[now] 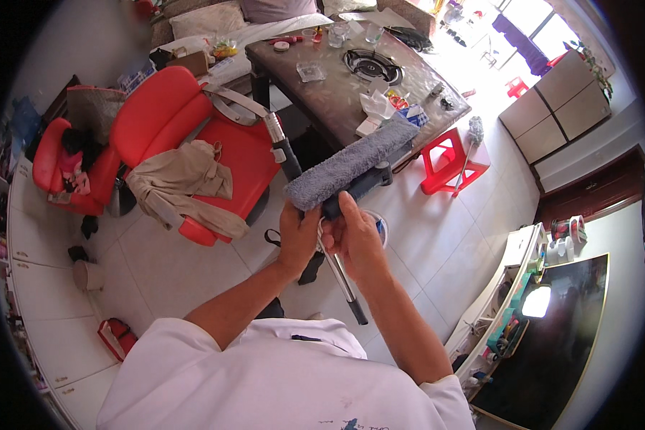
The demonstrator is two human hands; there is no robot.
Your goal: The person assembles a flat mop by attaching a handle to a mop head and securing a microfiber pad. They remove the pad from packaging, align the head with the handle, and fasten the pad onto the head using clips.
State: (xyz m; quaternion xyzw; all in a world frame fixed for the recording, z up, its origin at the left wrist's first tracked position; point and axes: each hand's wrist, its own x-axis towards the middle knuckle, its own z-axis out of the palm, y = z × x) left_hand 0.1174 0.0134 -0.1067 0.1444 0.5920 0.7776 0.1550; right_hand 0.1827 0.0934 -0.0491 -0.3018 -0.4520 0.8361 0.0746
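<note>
Both hands hold a window squeegee, a long dark head with a fluffy grey pad [358, 161] along one side. The fingers of my left hand [297, 236] are closed on the near left end of the pad. My right hand [357, 240] grips the dark plastic body [362, 188] beside it, thumb on top. A silver and black pole [339, 281] slants down below my hands to a black tip. Another silver and black length [283, 147] shows above the pad's left end; how the two connect is hidden behind the head and hands.
A table [294, 61] with a gas burner [373, 66], cups and tissues stands ahead. Red chairs [240, 154] are at left, one draped with beige clothing [183, 179]. A red stool [455, 161] with a grey duster [475, 132] and a television [552, 344] are at right.
</note>
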